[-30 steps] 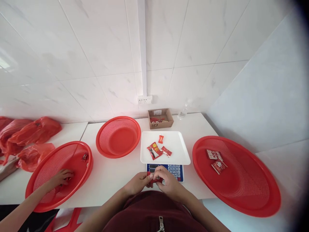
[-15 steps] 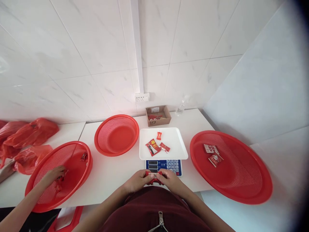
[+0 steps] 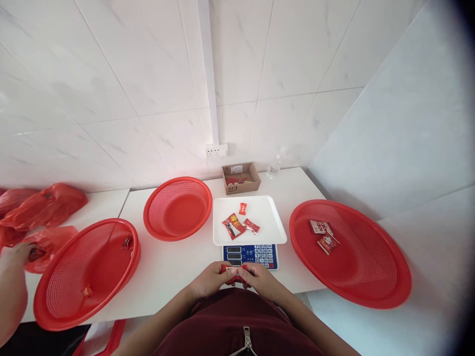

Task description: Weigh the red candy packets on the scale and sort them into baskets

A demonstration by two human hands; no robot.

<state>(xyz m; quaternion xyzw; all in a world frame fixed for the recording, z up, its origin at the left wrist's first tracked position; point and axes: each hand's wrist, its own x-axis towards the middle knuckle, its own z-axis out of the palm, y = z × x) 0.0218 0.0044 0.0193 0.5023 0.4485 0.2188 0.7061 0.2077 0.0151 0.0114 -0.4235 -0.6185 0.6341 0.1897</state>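
Holding one red packet by table's front edge: left grip, right grip, both closed on it. Already on tray: three packets. Off tray: held piece; more packets, right-edge basket.

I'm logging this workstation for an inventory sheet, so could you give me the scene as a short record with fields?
Left hand: pinching a red packet
Right hand: pinching the same packet
White tray: three wrapped pieces
Blue keypad panel: on the near side of the tray
Right basket: red-and-white packets
Cardboard box: behind the tray, red items inside
Co-worker's hand: at a red plastic bag, far left
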